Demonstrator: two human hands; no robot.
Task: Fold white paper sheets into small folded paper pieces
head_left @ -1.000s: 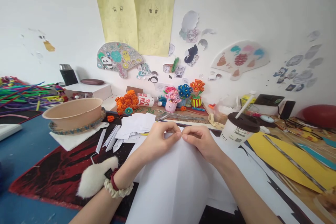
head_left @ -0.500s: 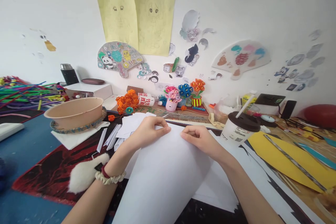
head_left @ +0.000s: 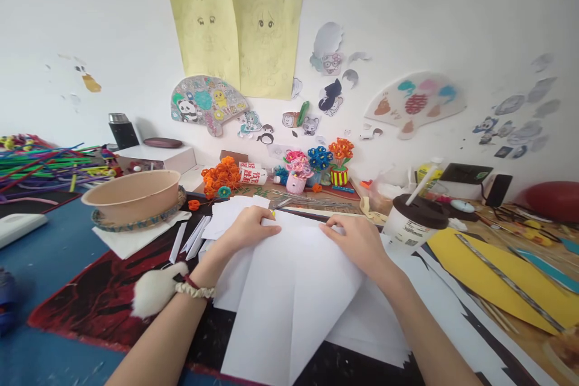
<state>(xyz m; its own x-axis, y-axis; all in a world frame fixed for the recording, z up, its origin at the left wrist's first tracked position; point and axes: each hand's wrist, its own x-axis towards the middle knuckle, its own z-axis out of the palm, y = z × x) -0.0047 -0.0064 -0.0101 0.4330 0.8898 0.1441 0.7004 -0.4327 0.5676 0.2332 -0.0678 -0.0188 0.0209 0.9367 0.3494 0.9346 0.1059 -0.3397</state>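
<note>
Clock centred on the held white sheet, 12 = toward the wall. Left to right:

Pipe cleaners (head_left: 54,164) heaped at far 10, off the sheet's footprint, presumably parked. Beige bowl (head_left: 136,200) also at 10, nearer, sits in a blue-brown ring (head_left: 102,222) on a white napkin (head_left: 124,244); napkin likely guards the table (head_left: 40,265). White fluffy charm (head_left: 156,292) at 9, beside the left wrist on the red-black mat (head_left: 85,298); looks attached to the wristband, can't confirm.

Folded strips (head_left: 195,238) at 10 and cut slips (head_left: 237,208) toward 11, grouped near the left hand, probably for short reach.

Left hand (head_left: 251,229) at 11: narrow grip, thumb on the near face, fingers behind the sheet's far edge. White sheet (head_left: 266,301) is front and centre, lengthwise crease visible, near corner pointing to 6. Right hand (head_left: 359,242) between 1 and 2: thumb and index pinched on the same edge, well apart from the left. Two spread pinches likely hold that edge straight.

Loose paper (head_left: 371,329) under it at 4. Lidded drink cup (head_left: 407,226) at 2, just past the right hand: close, spill risk in my view. Yellow card (head_left: 486,271) at 3, flat, out of elbow range.
</note>
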